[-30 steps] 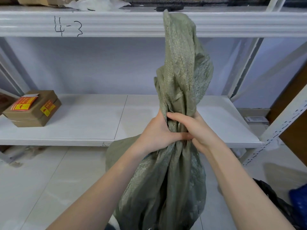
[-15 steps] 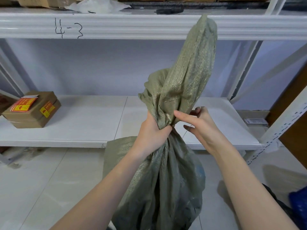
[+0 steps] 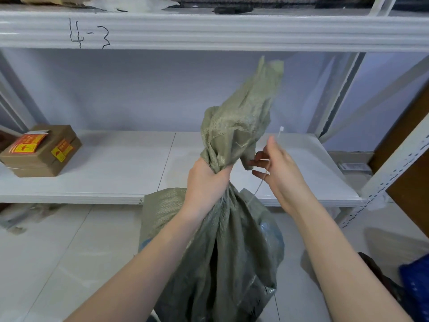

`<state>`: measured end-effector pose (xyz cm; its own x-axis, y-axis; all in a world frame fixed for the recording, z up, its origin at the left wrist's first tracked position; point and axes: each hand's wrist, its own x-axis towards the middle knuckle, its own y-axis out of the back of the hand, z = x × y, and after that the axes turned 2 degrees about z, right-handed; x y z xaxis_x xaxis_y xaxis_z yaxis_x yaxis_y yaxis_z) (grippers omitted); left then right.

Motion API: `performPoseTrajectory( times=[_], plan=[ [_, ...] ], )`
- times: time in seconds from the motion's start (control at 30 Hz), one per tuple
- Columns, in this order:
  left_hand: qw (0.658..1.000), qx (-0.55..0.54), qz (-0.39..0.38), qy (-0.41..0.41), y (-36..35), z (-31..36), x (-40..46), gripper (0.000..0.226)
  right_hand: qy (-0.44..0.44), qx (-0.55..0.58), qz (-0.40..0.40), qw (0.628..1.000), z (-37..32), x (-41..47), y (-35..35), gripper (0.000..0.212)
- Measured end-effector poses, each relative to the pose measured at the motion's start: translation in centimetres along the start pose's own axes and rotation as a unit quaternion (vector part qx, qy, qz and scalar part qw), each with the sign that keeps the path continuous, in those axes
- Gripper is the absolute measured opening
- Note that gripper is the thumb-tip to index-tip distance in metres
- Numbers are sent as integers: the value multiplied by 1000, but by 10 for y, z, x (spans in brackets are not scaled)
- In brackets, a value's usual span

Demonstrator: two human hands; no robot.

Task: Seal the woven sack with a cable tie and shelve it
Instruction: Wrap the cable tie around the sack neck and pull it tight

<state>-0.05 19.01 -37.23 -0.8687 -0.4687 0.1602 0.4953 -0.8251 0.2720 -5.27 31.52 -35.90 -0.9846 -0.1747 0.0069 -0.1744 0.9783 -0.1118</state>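
**At the shelf front: sack neck gripped, tie held beside it**

Before the white shelf [image 3: 116, 173], a green woven sack [image 3: 222, 252] is seen standing on the tiled floor, its body below and between the two forearms. The gathered neck is clasped by the left hand [image 3: 206, 180], whose fingers are curled tightly around the bunched fabric; the loose top of the sack rises above that fist and leans to the right, blurred at its tip. The right hand [image 3: 283, 173] is held just beside the neck, apart from the fabric. A thin white cable tie [image 3: 267, 168] is pinched between its thumb and fingers; the tie's head stands above the fingertips and its tail hangs down toward the sack's shoulder. The remaining fingers are partly spread. No loop around the neck is visible. A taped cardboard box [image 3: 41, 152] with orange and yellow labels is noted at the left of the shelf. "4-3" is handwritten on the upper beam [image 3: 232, 31].
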Motion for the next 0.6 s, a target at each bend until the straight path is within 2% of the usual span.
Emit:
performPoseTrajectory(
  times=[0.13, 0.27, 0.6],
  plan=[
    [1000, -5, -23, 8, 3, -4, 2, 18, 25, -17, 73, 997, -2, 3, 3, 42],
    [999, -12, -27, 11, 2, -8, 5, 16, 103, -142, 128, 976, 3, 2, 7, 41],
    [998, -44, -34, 1, 1, -8, 7, 20, 142, -115, 174, 968, 10, 3, 7, 38]
  ],
)
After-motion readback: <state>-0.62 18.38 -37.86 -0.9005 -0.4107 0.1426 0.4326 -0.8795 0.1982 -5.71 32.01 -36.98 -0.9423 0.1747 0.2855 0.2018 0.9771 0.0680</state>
